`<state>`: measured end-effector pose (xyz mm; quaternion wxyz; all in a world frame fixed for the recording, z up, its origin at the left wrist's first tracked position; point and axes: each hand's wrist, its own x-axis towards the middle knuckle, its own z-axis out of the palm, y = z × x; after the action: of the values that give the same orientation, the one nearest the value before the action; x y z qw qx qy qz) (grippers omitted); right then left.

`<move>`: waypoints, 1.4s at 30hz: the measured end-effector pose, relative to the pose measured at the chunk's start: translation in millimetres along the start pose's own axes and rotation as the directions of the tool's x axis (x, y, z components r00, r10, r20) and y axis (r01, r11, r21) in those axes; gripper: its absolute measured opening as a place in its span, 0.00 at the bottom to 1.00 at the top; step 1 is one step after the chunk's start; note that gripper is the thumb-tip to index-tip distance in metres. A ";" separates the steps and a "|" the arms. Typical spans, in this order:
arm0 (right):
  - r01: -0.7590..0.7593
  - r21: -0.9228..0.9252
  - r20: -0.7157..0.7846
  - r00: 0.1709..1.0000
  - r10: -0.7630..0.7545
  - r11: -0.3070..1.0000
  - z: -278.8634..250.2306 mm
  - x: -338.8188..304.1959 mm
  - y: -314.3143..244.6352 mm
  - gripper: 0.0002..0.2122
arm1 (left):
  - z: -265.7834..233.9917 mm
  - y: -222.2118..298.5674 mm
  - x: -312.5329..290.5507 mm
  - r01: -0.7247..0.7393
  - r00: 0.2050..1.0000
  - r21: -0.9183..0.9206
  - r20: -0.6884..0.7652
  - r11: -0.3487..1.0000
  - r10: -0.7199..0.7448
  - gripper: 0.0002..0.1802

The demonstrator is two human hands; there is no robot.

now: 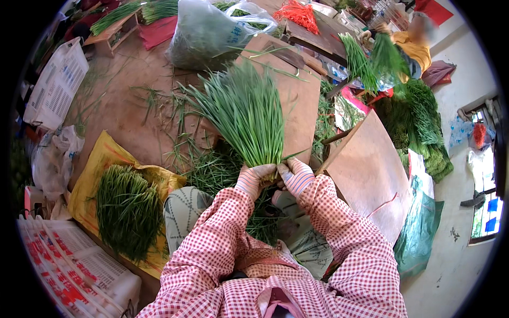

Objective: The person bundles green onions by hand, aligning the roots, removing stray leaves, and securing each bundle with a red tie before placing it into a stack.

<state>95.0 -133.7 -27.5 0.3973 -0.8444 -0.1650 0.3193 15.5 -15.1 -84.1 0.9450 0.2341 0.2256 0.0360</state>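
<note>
A large bunch of long green garlic chives (246, 114) fans out away from me, its leaf tips slightly blurred and its pale stem ends toward me. My left hand (255, 178), in a light glove with a striped cuff, is closed round the stem ends. Close beside it, my right hand (295, 175), gloved alike, has its fingers pressed together at the right of the stem base. One loose blade sticks out above the right thumb. The fingertips of both hands are partly hidden. Beyond the hands, the leaves lie over the edge of a wooden board (299, 106).
Chives lie on a yellow sack (87, 191) at my left. Loose leaves (212, 172) litter the floor. A second board (371, 175) at right bears a red tie (384, 205). White crates (57, 85) line the left. Another person (416, 45) handles chives at far right.
</note>
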 end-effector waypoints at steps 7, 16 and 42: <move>0.182 -0.780 0.178 0.982 -0.067 0.599 -1.2 2.6 -47.6 0.14 | -1.6 -1.7 -2.9 0.039 0.998 -0.035 -0.040 0.999 -0.040 0.27; -0.131 0.156 0.027 0.991 0.128 0.979 -20.8 -7.1 -3.3 0.24 | -6.6 1.1 -10.0 -0.002 0.994 -0.086 0.110 0.996 0.011 0.20; -0.606 0.428 0.630 0.732 0.261 0.670 -63.2 18.0 -6.3 0.23 | 3.7 2.1 -9.5 0.025 0.995 -0.142 0.096 0.990 -0.012 0.22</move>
<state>150.5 -155.9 0.4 0.4946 -0.5648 0.0611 0.6577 8.8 -16.5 -76.3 0.9693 0.1649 0.1796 0.0321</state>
